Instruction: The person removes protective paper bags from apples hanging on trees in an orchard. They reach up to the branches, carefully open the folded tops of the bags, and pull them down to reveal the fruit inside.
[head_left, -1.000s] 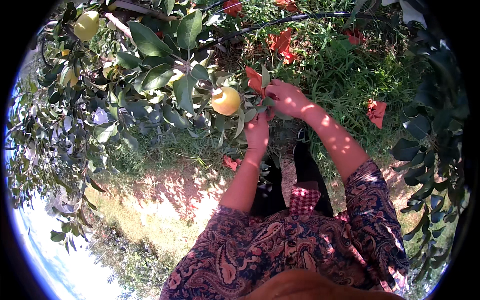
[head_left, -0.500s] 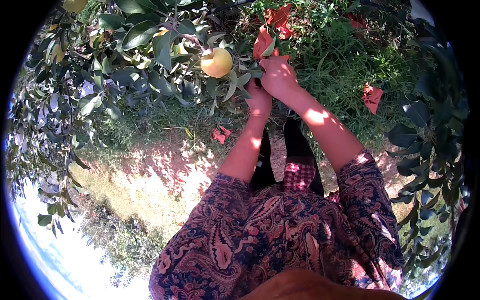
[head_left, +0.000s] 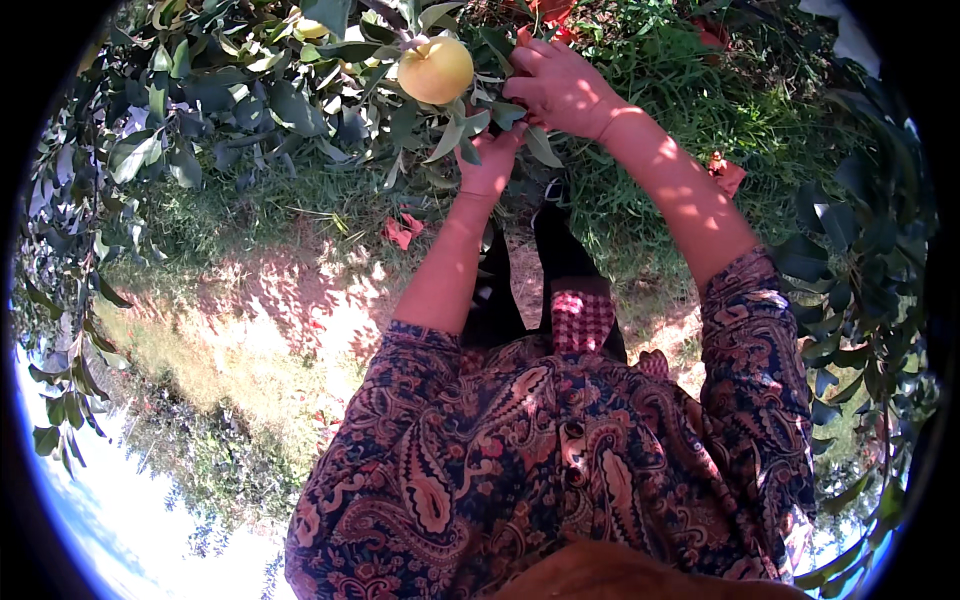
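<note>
A pale yellow apple (head_left: 435, 70) with a faint blush hangs from a leafy branch at the top middle. Just below and right of it is my left hand (head_left: 488, 163), its fingers closed among the leaves; what they pinch is hidden. My right hand (head_left: 562, 92) is higher and to the right, over the leaves (head_left: 506, 114) beside the apple. Its fingers are bent and spread apart, and I see nothing held in them. Neither hand touches the apple.
Leafy branches (head_left: 290, 108) fill the upper left, with more yellow apples (head_left: 310, 27) among them. Other foliage (head_left: 840, 225) hangs along the right edge. Red scraps (head_left: 404, 232) lie on the grass and ground. My dark-clad legs (head_left: 560, 235) stand below my hands.
My right hand has moved up and away from my left, its fingers parting. The red piece by its fingertips no longer shows there. The view has shifted, so the apple sits higher.
</note>
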